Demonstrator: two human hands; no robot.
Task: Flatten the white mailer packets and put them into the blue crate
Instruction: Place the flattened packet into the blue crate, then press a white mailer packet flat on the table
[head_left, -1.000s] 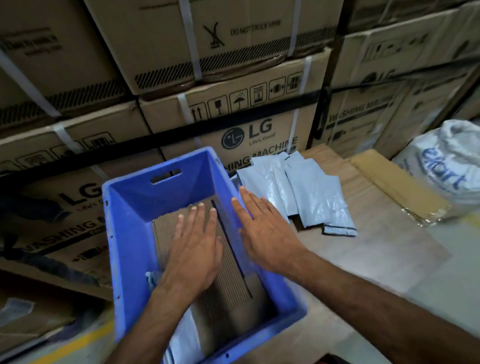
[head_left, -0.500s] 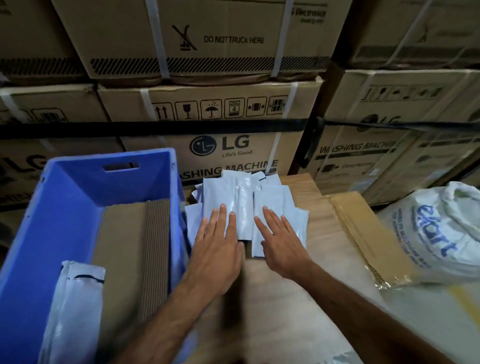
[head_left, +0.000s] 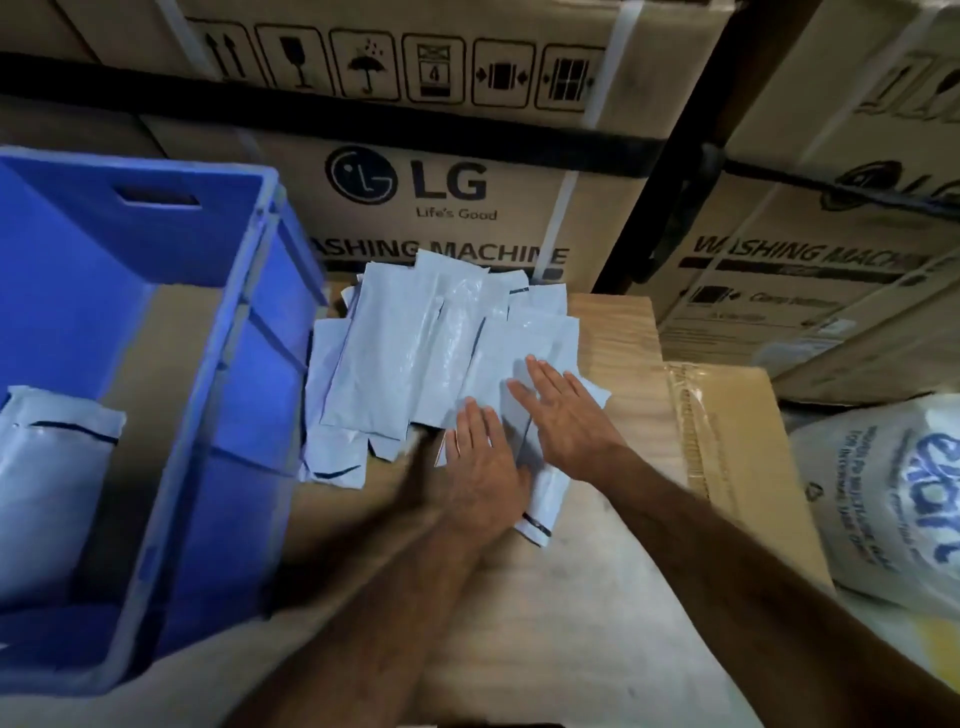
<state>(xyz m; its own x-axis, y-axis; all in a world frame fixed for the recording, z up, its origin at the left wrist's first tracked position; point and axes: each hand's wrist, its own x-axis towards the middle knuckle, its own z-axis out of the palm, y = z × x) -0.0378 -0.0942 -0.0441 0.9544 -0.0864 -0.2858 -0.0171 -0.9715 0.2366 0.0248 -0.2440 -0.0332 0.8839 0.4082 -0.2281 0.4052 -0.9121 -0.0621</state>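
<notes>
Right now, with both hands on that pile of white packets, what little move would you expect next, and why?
Probably a press and smoothing stroke along the nearest packet. Both the left hand and right hand lie flat on it with straight fingers, gripping nothing, so flattening seems underway. Lifting it into the blue crate, where one packet already lies, should follow.

The blue crate's (head_left: 156, 364) tall right wall stands just left of the mailer pile (head_left: 415, 358); LG cartons (head_left: 441, 208) close behind, a printed sack (head_left: 893, 509) right.
</notes>
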